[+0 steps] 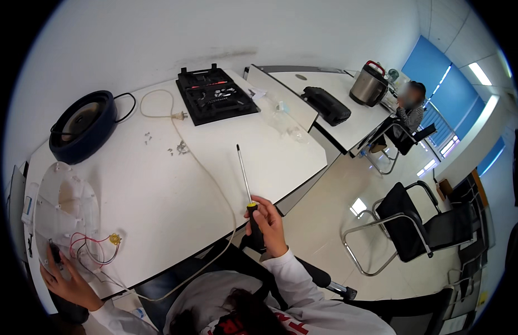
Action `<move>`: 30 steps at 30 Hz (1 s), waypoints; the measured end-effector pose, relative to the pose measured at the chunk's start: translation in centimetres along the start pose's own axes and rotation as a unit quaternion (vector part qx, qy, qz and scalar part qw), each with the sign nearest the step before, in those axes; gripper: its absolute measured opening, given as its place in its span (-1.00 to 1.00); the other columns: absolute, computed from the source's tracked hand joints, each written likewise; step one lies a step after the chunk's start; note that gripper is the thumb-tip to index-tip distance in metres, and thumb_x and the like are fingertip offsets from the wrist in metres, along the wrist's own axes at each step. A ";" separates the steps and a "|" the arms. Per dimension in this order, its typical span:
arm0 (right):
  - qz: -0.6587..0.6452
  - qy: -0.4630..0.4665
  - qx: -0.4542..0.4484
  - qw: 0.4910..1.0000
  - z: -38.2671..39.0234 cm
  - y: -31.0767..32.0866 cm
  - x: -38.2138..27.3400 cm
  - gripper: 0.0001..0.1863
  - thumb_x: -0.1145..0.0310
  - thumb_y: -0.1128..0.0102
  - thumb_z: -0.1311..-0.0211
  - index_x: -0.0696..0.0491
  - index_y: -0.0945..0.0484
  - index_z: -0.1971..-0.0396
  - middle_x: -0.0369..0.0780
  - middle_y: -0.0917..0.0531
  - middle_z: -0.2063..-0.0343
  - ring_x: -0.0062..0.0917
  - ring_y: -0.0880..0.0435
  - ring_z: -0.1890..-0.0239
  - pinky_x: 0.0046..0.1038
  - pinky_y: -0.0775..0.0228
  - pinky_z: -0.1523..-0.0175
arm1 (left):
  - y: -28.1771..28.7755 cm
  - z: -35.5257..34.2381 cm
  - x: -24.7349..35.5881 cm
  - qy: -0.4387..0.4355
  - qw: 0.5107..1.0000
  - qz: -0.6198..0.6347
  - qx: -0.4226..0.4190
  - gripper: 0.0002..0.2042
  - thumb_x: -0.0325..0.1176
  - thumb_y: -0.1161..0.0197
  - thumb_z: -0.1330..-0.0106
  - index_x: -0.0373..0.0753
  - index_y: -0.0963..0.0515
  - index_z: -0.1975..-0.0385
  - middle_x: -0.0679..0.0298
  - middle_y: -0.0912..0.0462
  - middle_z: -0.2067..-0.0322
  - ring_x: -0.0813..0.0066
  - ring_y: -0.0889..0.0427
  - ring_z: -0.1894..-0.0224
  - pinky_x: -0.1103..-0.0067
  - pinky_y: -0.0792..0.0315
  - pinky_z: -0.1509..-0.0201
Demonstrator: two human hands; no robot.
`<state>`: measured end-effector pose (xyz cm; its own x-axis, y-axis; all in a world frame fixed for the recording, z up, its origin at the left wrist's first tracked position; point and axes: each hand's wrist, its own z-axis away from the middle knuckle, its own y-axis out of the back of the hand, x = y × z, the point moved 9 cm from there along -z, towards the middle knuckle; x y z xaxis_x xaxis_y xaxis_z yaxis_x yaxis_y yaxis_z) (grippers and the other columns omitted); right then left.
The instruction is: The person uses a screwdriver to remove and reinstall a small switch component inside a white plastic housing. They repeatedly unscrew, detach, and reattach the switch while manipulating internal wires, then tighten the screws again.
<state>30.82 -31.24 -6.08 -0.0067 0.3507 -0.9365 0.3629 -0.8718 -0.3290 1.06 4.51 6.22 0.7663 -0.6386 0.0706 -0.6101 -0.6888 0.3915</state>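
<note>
My left hand [66, 285] rests with its fingers apart on a white translucent plastic housing [46, 195], beside a small black part [55, 252]. Red, black and white wires run from the housing to a small yellow round component [115, 239]. My right hand [267, 226] is wrapped round the yellow-and-black handle of a long screwdriver [242, 170], its tip pointing away from me. A beige power cord [211, 180] with a plug crosses the white table [147, 218]. Small loose screws [181, 148] lie near the middle.
A dark blue round appliance part [97, 137] sits back left. An open black tool case [217, 109], clear plastic bags [278, 120] and papers lie behind. The neighbouring desk holds a black case [326, 106] and steel pot [364, 88]; a seated person [410, 114] is beyond. Black chairs [398, 218] stand right.
</note>
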 end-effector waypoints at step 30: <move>0.001 -0.017 -0.009 1.000 0.2 -0.3 1.4 -0.61 0.42 0.04 -0.24 0.12 -0.27 -0.08 -0.18 -0.52 0.35 -0.57 -0.52 0.56 -0.60 -0.36 0.39 | -0.6 -0.3 -0.4 -0.016 0.998 -0.050 -0.026 -0.77 -0.30 -0.08 -0.28 -0.17 -0.49 0.10 0.20 -0.58 0.18 0.24 -0.54 0.27 0.44 -0.37 0.10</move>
<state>30.49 -30.55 -7.29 -0.0369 0.3369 -0.9408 0.3802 -0.8659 -0.3250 1.18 5.31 6.17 0.8158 -0.5784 0.0006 -0.5189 -0.7315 0.4422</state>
